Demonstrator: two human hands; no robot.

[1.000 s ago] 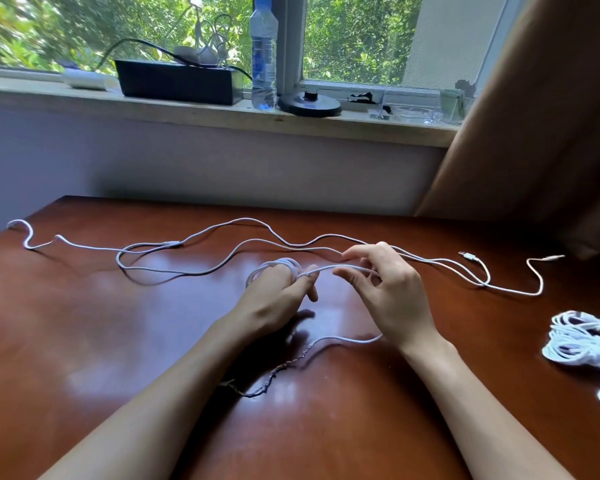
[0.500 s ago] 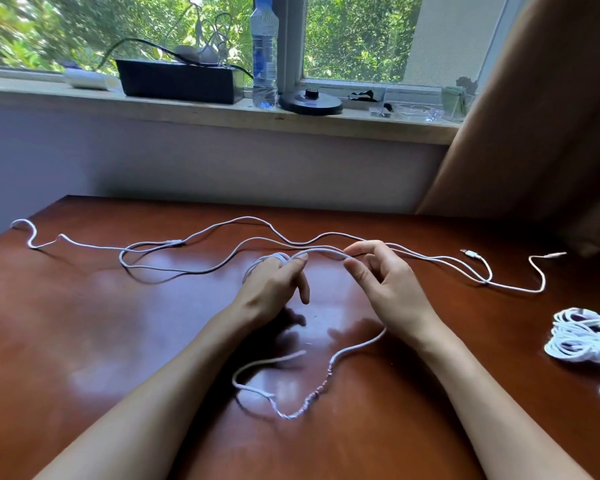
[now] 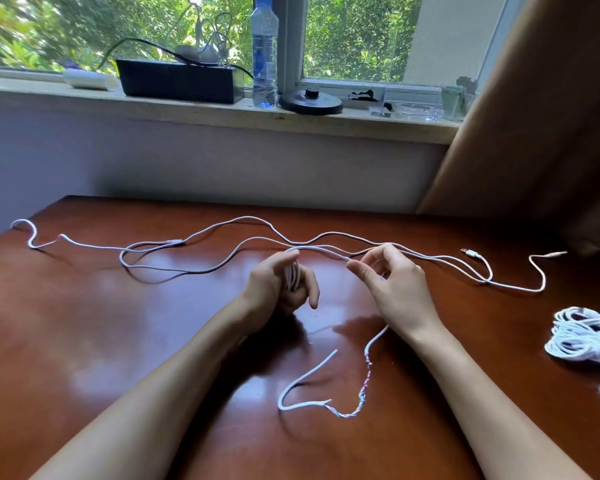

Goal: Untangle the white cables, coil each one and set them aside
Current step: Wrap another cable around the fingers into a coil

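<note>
Loops of thin white cable point(image 3: 291, 277) sit wound in the left hand point(image 3: 274, 289), whose fingers curl round them. Palm and fingers cover most of the bundle, so the turns cannot be counted. From the top of that hand one strand runs across to the right hand point(image 3: 392, 285), which pinches it between thumb and forefinger; the other fingers are loosely bent.

Behind the right hand the strand's path is hidden. A stretch comes out under the right wrist and leads toward the viewer to a stripped section of twisted pink and blue wires point(image 3: 364, 382), then to a short white-sheathed piece ending in a loose tip.

Farther back, long white runs point(image 3: 222, 225) wander across the glossy reddish-brown wooden table point(image 3: 84, 323). They cross each other beyond the hands, and it cannot be told whether they are one cable or several, or which joins the held strand. One end shows a small plug point(image 3: 470, 252); another thin tip point(image 3: 555, 253) lies near the brown curtain point(image 3: 551, 98).

At the right edge lie finished white coils point(image 3: 586, 337), partly cut off by the frame, with only a sliver of a further coil below them.

On the window ledge stand a black rectangular box point(image 3: 181, 81) and a clear plastic bottle point(image 3: 264, 57), its cap out of view.
</note>
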